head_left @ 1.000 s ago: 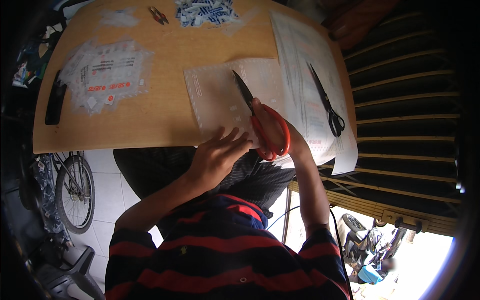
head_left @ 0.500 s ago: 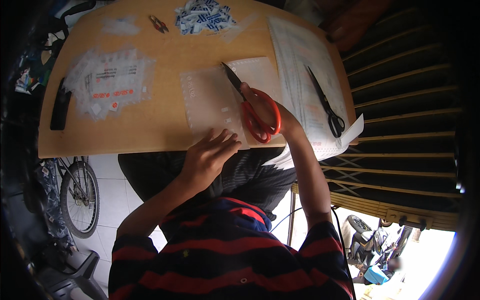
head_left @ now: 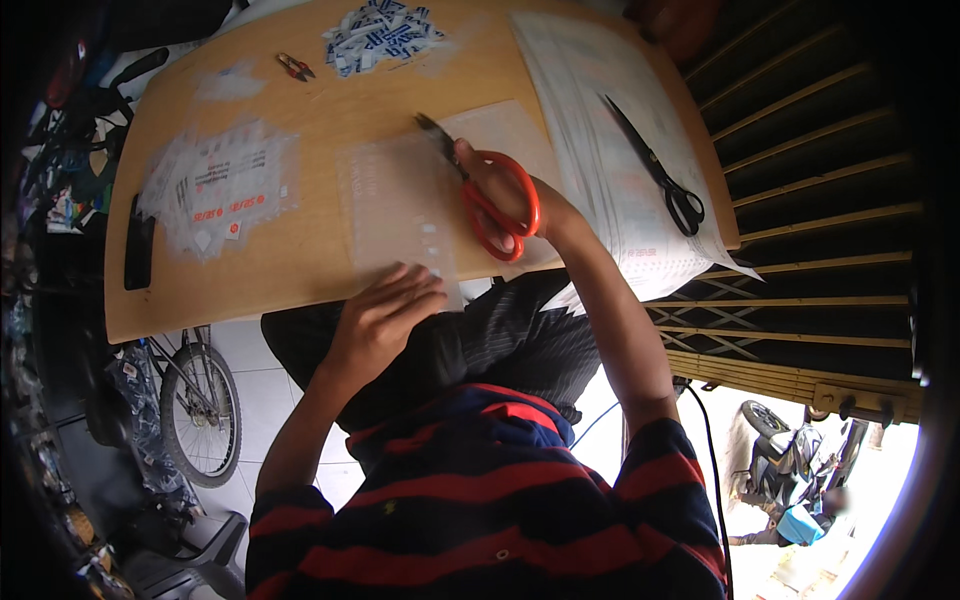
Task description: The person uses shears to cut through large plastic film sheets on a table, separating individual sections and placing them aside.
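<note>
My right hand (head_left: 510, 195) grips red-handled scissors (head_left: 485, 195), whose dark blades point up and left over a clear plastic sheet (head_left: 400, 200) lying on the wooden table (head_left: 310, 250). My left hand (head_left: 385, 315) rests flat on the near edge of that sheet, fingers spread toward the table's front edge. The blade tips sit on the sheet's upper part, next to a white paper sheet (head_left: 510, 130). I cannot tell how far the blades are parted.
Black scissors (head_left: 660, 170) lie on a large printed paper (head_left: 610, 150) at the right. A stack of clear printed bags (head_left: 220, 185) and a black phone (head_left: 139, 255) lie at the left. Small cut labels (head_left: 380, 35) and a little red tool (head_left: 295, 67) sit far back. A bicycle wheel (head_left: 200, 410) stands below.
My right hand has carried the red scissors up and left along the plastic sheet. My left hand has slid down toward the sheet's near edge.
</note>
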Demonstrator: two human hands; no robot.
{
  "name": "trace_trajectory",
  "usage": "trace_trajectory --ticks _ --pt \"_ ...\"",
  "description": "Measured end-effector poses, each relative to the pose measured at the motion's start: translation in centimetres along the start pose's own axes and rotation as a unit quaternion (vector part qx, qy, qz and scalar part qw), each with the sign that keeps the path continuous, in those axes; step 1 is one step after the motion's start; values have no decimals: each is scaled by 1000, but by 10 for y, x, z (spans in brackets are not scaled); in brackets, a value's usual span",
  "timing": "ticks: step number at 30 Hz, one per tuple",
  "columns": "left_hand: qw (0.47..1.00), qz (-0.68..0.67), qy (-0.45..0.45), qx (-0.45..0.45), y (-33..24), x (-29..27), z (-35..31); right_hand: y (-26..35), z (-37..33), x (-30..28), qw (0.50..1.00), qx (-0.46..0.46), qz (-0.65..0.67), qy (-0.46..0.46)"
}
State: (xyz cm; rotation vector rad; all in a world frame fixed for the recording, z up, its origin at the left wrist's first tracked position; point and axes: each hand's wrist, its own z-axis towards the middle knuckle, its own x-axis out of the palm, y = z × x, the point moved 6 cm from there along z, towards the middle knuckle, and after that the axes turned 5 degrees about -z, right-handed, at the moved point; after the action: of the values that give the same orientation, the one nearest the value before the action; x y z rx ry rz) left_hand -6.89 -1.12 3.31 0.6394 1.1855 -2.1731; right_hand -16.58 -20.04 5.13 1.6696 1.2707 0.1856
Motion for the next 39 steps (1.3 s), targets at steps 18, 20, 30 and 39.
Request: trace_trajectory --ticks 18,20,30,39 --pt "968 209 -65 -123 69 -62 68 -78 -116 29 982 -140 127 30" --pt "966 215 -24 -139 89 -53 75 -98 -131 45 979 -128 149 57" --pt "989 3 108 -99 117 -26 111 -106 -144 81 986 -118 115 19" --pt "994 96 -45 -10 134 -2 254 -112 -139 78 986 -147 75 -4"
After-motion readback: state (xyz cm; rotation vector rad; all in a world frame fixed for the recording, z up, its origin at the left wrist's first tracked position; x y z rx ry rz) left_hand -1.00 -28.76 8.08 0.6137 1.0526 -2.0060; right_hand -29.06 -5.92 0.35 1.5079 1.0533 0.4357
